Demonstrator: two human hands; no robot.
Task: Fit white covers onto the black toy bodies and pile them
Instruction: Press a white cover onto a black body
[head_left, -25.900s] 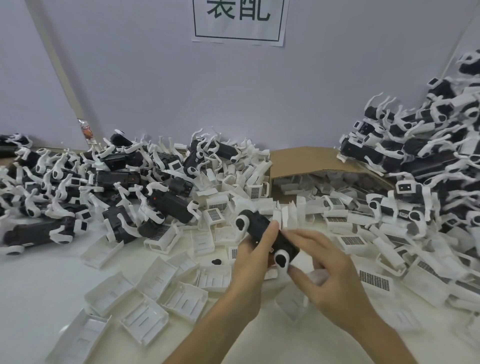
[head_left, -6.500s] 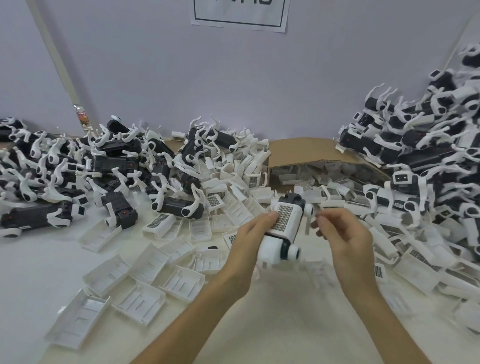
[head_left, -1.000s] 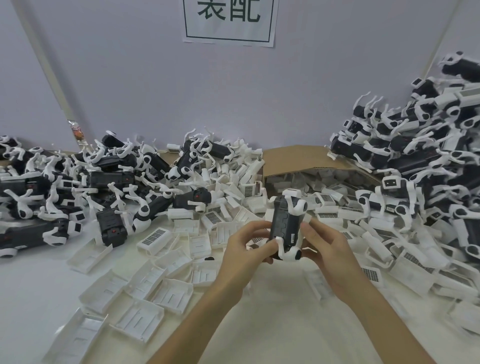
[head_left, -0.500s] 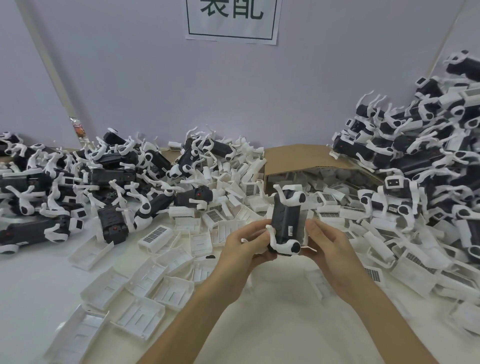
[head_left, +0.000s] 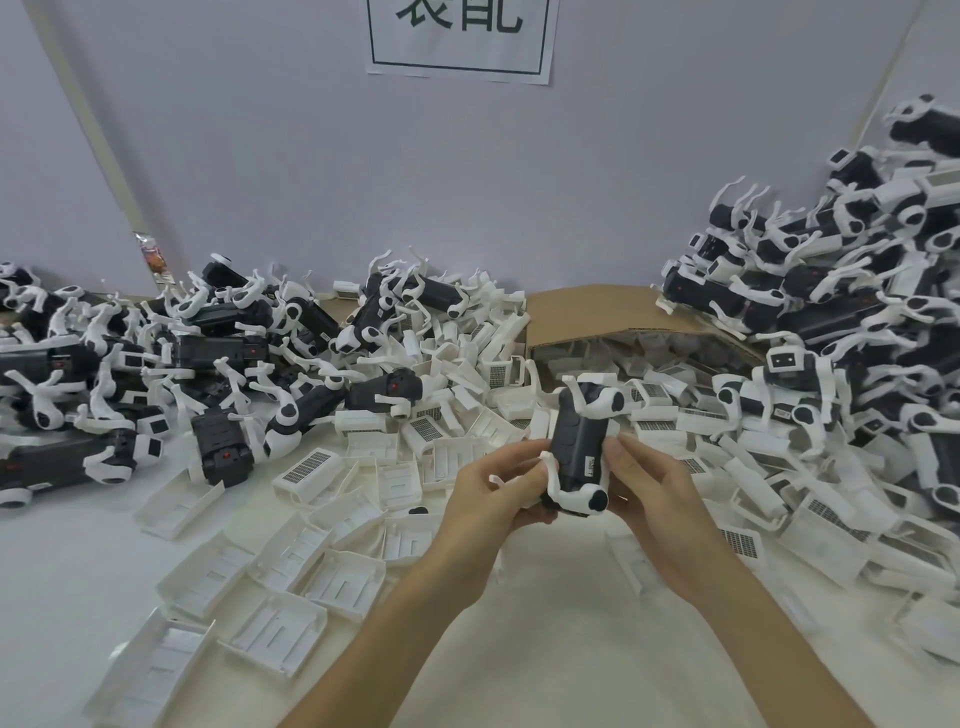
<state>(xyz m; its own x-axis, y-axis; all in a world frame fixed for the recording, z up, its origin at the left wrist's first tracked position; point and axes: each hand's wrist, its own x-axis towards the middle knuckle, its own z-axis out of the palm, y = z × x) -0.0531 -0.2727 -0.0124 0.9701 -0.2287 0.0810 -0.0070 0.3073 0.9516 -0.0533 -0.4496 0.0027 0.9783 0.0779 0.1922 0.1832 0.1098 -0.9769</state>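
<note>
One black toy body (head_left: 579, 447) stands upright above the tabletop (head_left: 571, 649), gripped at its sides by the left hand (head_left: 498, 493) and right hand (head_left: 654, 499) (its far face is hidden); best square a white cover (head_left: 306, 470) to it before pressing evenly.

The toy body (head_left: 577, 448) is coloured black with white limbs; covers (head_left: 307, 470) are white, some patterned with dark dotted grilles; the cardboard box (head_left: 582, 317) is brown.

Wall sign (head_left: 460, 41) shows 2 Chinese characters, tops cut off.
</note>
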